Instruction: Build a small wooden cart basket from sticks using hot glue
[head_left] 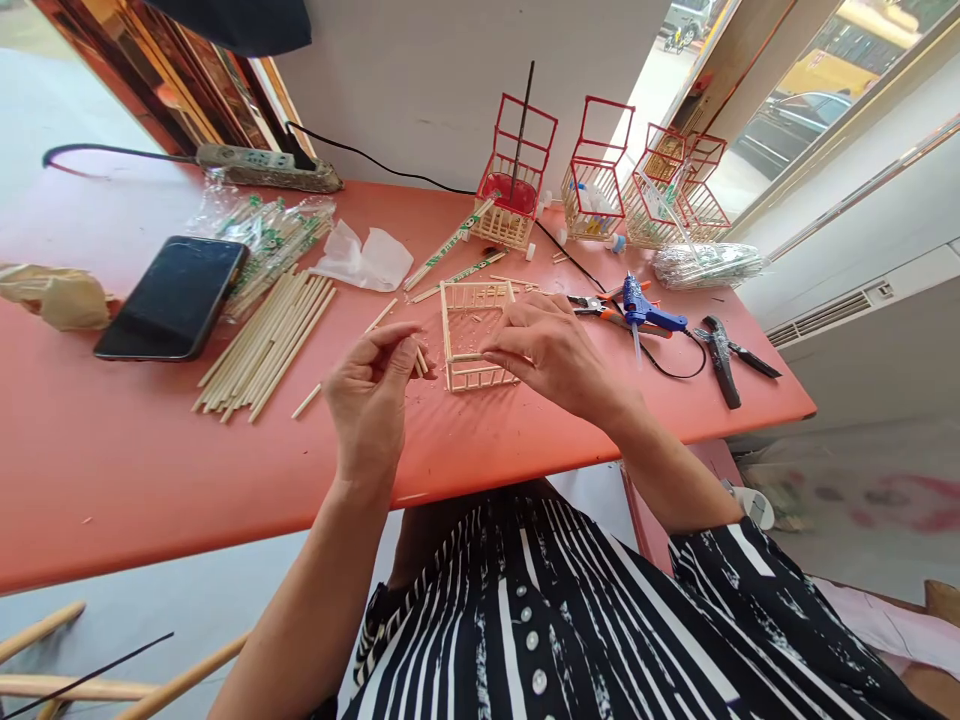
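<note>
A small frame built of wooden sticks [482, 376] stands on the table in front of me, with short upright pieces along its sides. My right hand [551, 350] is over its right side, fingertips pinched at the near top rail; what they grip, if anything, is hidden. To the left of the frame, my left hand [375, 385] is closed on short cut wooden sticks [421, 362], whose ends poke out past the thumb. Loose cut sticks [307, 400] lie just left of that hand. A blue glue gun [649, 310] rests to the right of my right hand.
Long wooden sticks [266, 345] lie in a pile beside a black phone [172, 298]. Red-topped stick carts [517, 170] stand along the back. Orange-handled pliers [600, 305] and black cutters [724, 360] lie on the right. A power strip [266, 168] sits back left.
</note>
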